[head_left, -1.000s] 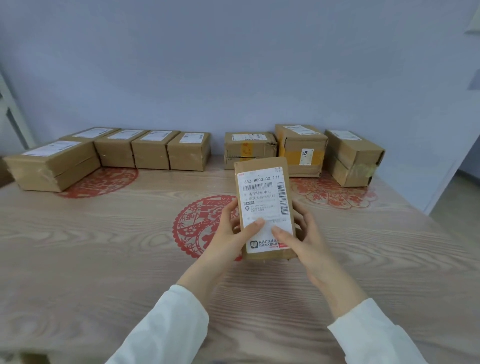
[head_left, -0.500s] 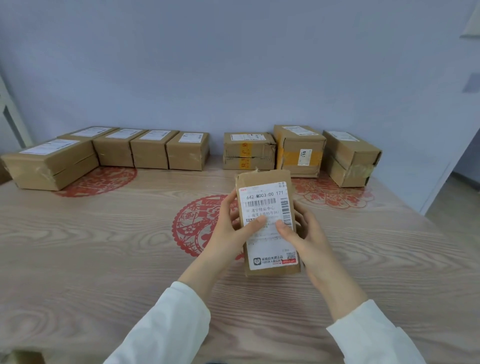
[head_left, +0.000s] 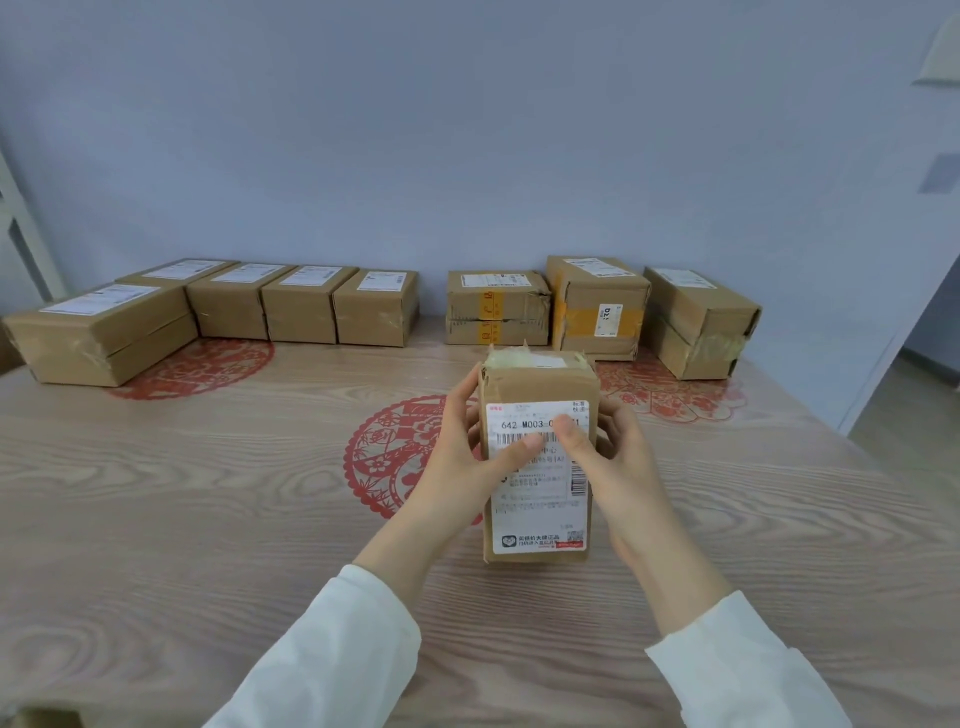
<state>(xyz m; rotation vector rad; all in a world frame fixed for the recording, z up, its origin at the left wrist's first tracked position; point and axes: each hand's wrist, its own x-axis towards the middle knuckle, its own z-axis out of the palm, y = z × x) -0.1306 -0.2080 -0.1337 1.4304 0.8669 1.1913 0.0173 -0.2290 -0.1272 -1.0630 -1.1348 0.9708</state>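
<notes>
Just right of the frame's centre, the left hand (head_left: 457, 462) and right hand (head_left: 618, 467) are gripping the labelled parcel (head_left: 537, 514) from both sides, thumbs pressing its label, holding it lower over the table (head_left: 208, 519) than a second ago, its taped top end now showing.

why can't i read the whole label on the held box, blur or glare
Head view: the label on the box has softly blurred fine print, no glare; thumbs of the left hand and right hand cover part of its code. Head view sides: the wall edge leans, wide-angle distortion.
</notes>
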